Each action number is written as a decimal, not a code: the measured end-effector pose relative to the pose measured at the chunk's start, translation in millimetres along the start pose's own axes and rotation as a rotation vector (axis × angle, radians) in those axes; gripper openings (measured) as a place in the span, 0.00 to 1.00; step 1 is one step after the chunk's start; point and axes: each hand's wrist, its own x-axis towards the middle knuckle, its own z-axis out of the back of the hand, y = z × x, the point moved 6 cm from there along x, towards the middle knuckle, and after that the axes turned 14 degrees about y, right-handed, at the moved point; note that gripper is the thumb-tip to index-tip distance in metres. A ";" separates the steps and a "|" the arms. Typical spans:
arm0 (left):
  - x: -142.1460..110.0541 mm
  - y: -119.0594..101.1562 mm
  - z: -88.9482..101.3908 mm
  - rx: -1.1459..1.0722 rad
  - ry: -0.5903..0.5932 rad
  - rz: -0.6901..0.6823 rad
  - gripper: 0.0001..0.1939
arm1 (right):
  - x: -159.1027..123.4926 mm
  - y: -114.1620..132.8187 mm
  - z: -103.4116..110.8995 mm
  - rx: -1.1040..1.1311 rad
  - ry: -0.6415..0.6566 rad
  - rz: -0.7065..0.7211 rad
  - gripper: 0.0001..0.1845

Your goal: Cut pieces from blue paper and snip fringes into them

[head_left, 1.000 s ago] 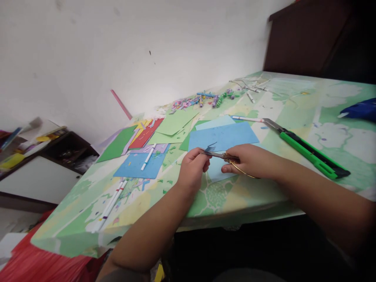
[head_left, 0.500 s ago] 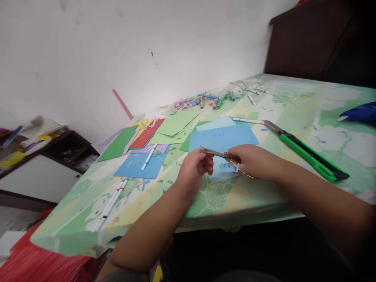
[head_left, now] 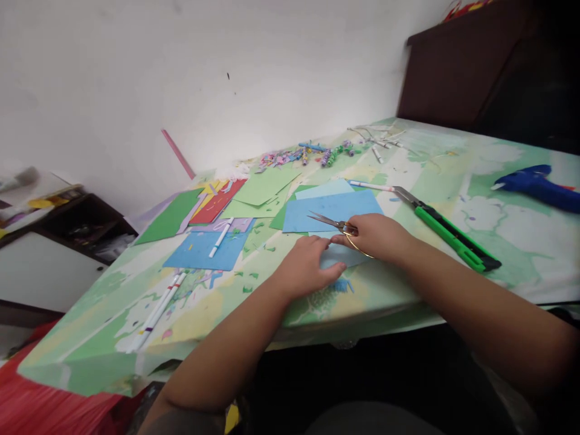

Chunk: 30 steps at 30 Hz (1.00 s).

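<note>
My right hand (head_left: pixel 376 235) is closed on gold-handled scissors (head_left: pixel 333 222), whose slightly parted blades point left over a blue sheet (head_left: pixel 333 208). My left hand (head_left: pixel 312 266) rests palm down with its fingers stretched out, at the edge of a pale blue sheet (head_left: pixel 347 258). Its fingertips come close to my right hand. Just below its thumb lies a little heap of blue paper snippets (head_left: pixel 342 285) on the tablecloth. A green utility knife (head_left: pixel 457 235) lies to the right of my right hand.
Green sheets (head_left: pixel 267 187), a red sheet (head_left: pixel 220 202) and another blue sheet (head_left: pixel 181 252) lie leftward. White markers (head_left: pixel 156 311) are near the front left. Coloured paper rolls (head_left: pixel 326 157) and scraps (head_left: pixel 281 158) sit at the back. A blue glue gun (head_left: pixel 539 186) is at the right.
The blue snippets have gone from between my hands to the tablecloth near the front edge. My left hand has opened and flattened, and the scissors have moved slightly left.
</note>
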 end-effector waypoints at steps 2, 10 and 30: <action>-1.6 2.3 -0.8 0.049 0.065 0.019 0.20 | 1.3 -2.3 0.3 0.017 -0.008 -0.009 0.26; -4.1 -7.1 -15.2 0.183 0.323 -0.142 0.13 | 5.4 -7.6 -0.1 0.065 -0.025 -0.011 0.26; -6.1 49.0 25.1 -0.830 -0.457 0.160 0.10 | -1.9 0.3 8.5 0.241 -0.143 0.167 0.23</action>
